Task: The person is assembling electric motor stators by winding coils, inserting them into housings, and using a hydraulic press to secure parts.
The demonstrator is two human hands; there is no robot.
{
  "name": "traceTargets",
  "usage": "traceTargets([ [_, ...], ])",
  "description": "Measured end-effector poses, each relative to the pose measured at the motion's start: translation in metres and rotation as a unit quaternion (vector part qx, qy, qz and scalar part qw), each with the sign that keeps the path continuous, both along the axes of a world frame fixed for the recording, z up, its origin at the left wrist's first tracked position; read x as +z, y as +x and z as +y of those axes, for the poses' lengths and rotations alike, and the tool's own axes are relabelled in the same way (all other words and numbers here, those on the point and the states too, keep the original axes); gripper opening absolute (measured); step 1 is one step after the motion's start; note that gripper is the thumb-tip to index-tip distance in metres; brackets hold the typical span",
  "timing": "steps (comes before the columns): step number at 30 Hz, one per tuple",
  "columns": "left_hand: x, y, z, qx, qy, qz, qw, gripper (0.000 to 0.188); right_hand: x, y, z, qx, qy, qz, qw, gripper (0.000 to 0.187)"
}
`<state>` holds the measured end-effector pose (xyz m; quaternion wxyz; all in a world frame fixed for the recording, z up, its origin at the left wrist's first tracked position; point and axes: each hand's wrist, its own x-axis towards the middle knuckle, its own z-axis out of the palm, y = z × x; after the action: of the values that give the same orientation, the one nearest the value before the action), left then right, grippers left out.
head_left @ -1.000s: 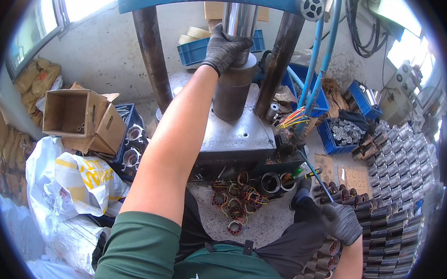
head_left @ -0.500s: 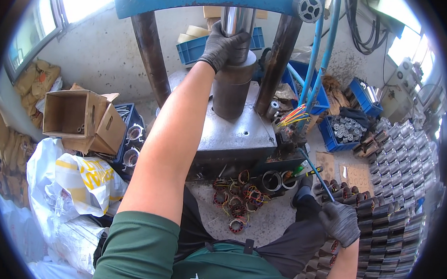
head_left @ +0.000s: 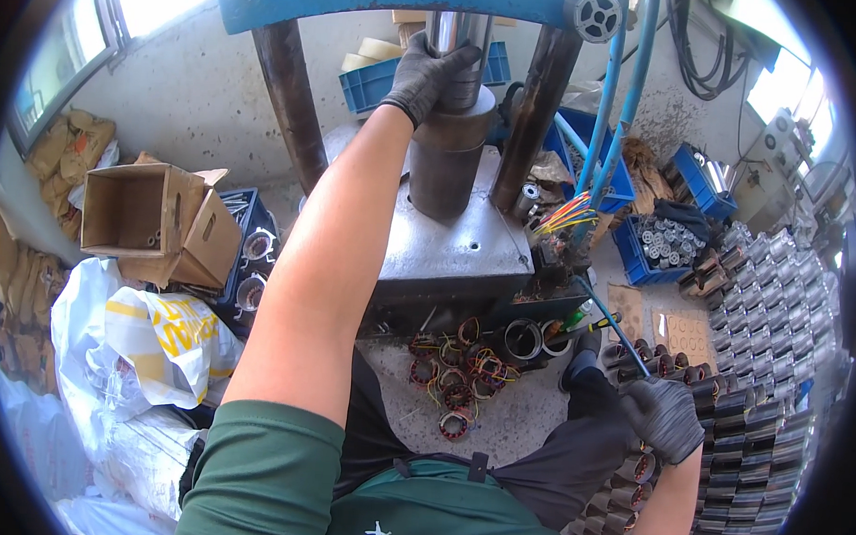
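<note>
Count by kind: gloved hands (head_left: 665,417), 2. Bright shaft (head_left: 444,32), 1. Dark cylinder (head_left: 445,169), 1. Lever (head_left: 616,326), 1. Press columns (head_left: 537,120), 2. Upright blue pipes (head_left: 629,91), 2. Spoked wheel (head_left: 598,17), 1. Blue bins (head_left: 366,93), at least 5 visible. Wound stators (head_left: 457,395) on floor, approx. 9; overlap prevents exact figure. Stacked metal sleeves (head_left: 761,307) at right: dozens, too crowded for exact tally.

The press bed (head_left: 428,253) (grey metal) carries a dark cylinder (head_left: 445,178).

Daylight burns out the windows (head_left: 797,96) on both sides; glare streaks the ram (head_left: 446,34) and bed (head_left: 438,254); fisheye bends the dark-rimmed edges.
</note>
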<state>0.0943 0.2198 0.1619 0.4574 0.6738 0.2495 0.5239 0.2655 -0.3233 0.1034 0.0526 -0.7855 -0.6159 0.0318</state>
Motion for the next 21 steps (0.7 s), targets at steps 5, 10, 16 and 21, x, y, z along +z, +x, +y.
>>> traceTargets([
  [5, -0.002, 0.004, 0.005, 0.01, 0.014, -0.004, 1.0, 0.082, 0.007, 0.001, 0.007, 0.007, 0.047, 0.036, 0.998, 0.017],
  [10, -0.004, 0.005, 0.008, 0.011, 0.009, -0.001, 1.0, 0.081, -0.002, 0.007, -0.008, 0.055, -0.108, 0.001, 0.993, 0.018],
  [16, -0.005, 0.005, 0.006, 0.0, 0.006, -0.002, 1.0, 0.077, -0.002, 0.006, -0.005, 0.019, 0.002, 0.055, 0.998, 0.021],
  [21, -0.007, 0.004, 0.013, 0.025, -0.008, 0.014, 1.0, 0.075, 0.003, 0.008, -0.005, 0.056, -0.078, 0.029, 0.995, 0.022],
])
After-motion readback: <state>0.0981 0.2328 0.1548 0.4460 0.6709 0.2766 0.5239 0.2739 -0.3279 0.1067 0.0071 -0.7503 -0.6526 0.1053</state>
